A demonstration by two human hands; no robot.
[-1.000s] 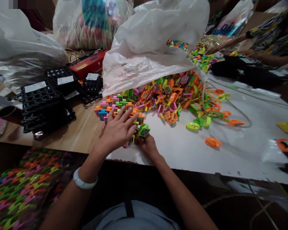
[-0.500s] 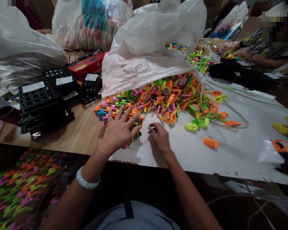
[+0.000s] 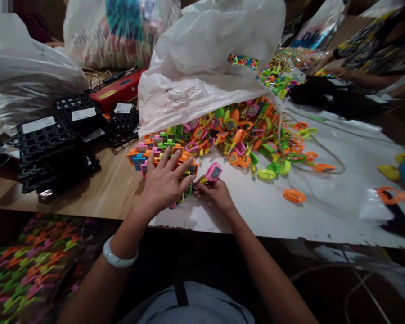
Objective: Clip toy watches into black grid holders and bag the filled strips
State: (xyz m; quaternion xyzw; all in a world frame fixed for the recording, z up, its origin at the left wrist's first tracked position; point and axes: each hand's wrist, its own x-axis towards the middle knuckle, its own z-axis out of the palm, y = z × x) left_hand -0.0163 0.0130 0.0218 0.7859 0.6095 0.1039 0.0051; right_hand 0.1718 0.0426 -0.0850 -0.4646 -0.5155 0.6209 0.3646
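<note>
My left hand [image 3: 165, 180] lies spread, palm down, over a tray set with rows of colourful toy watches [image 3: 140, 161]; the palm hides much of them. Just to its right, my right hand [image 3: 216, 193] pinches a pink toy watch [image 3: 213, 172] by its lower end, at the tray's right edge. The watch stands up above the fingers, its square face toward the right. Behind both hands, a heap of loose toy watches [image 3: 236, 128] in orange, green, pink and yellow spills from a white plastic bag [image 3: 202, 58].
Stacked black trays [image 3: 47, 144] with white labels stand at the left, near a red box [image 3: 118, 92]. A single orange watch [image 3: 294, 195] lies on the white board at right. Filled trays [image 3: 30, 265] sit below the table's left edge. Another person's arm [image 3: 361, 76] is at far right.
My right hand has moved left and now holds a pink toy watch at the tray's edge. My left hand stays spread over the tray. The view has shifted slightly.
</note>
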